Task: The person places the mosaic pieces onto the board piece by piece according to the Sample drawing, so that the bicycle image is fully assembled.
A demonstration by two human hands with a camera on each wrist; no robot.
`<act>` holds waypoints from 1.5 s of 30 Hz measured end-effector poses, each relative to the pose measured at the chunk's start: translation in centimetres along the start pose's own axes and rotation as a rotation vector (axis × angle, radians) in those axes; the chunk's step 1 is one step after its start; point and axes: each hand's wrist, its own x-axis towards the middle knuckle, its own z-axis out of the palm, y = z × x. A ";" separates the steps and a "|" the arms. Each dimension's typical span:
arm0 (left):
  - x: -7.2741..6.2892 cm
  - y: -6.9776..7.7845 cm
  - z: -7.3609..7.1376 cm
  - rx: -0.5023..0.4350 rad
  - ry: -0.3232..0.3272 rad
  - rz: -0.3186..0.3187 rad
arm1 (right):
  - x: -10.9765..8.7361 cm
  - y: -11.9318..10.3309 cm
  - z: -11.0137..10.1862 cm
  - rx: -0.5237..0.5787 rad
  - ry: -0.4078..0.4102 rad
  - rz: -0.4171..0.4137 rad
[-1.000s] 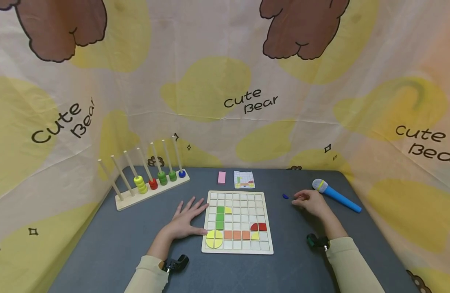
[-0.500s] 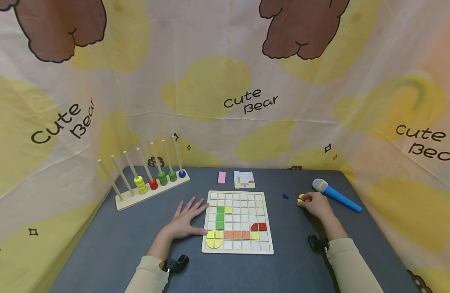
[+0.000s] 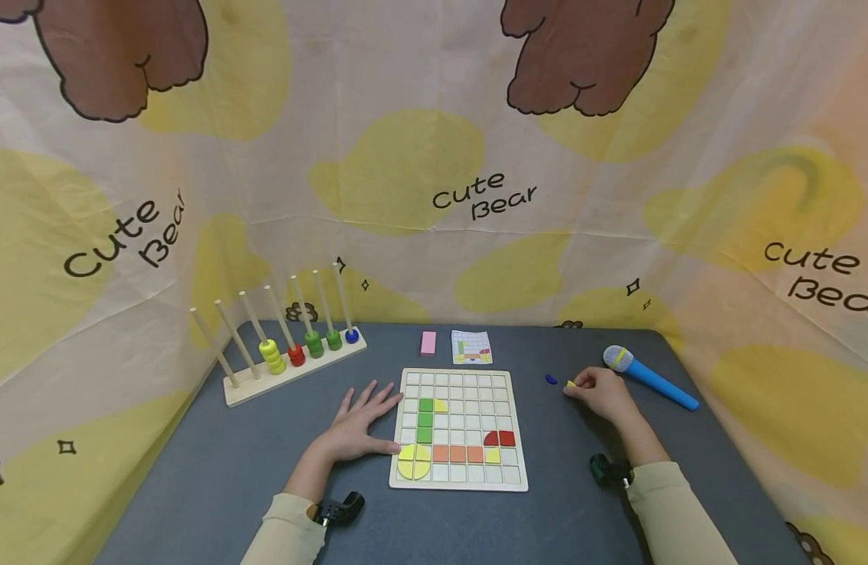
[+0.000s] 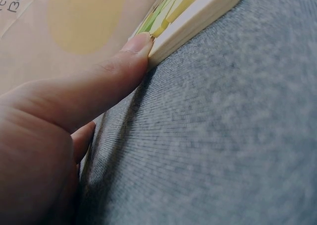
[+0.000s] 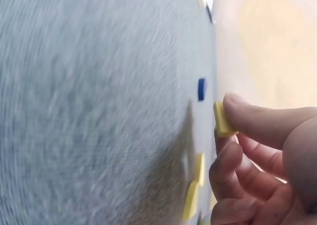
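A wooden grid board (image 3: 457, 386) lies flat on the grey table, with green, orange, red and yellow tiles in some of its squares. My left hand (image 3: 359, 428) rests spread at the board's left edge; in the left wrist view the thumb (image 4: 114, 71) touches that edge beside a yellow tile. To the right of the board, my right hand (image 3: 603, 392) pinches a small yellow tile (image 5: 224, 120) between thumb and fingers, above the table. More yellow tiles (image 5: 192, 197) lie beneath this hand in the right wrist view. A small blue piece (image 3: 551, 379) lies just left of it.
At the back left stands an abacus (image 3: 293, 369) with upright pegs and coloured beads. A pink block (image 3: 428, 343) and a printed pattern card (image 3: 471, 347) lie behind the board. The blue toy microphone (image 3: 653, 379) is right of my right hand. Patterned cloth (image 3: 377, 173) hangs around the table.
My right hand has picked up a yellow tile from the table and moved slightly left with it. The left hand and the board have stayed in place.
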 end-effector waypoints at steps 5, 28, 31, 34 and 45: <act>0.1 0.0 0.1 0.001 -0.001 -0.004 | -0.3 -1.0 0.1 0.057 -0.018 -0.037; 0.3 -0.3 0.3 0.017 0.004 -0.007 | -2.7 -5.7 3.1 0.153 -0.085 -0.069; 0.3 -0.3 0.3 0.013 0.004 -0.006 | -3.2 -6.1 3.4 0.156 -0.097 -0.055; 0.3 -0.3 0.3 0.010 0.004 -0.006 | -3.7 -6.5 3.6 0.155 -0.107 -0.053; 0.1 -0.1 0.2 0.006 0.007 -0.006 | -5.7 -7.4 4.9 0.168 -0.162 -0.051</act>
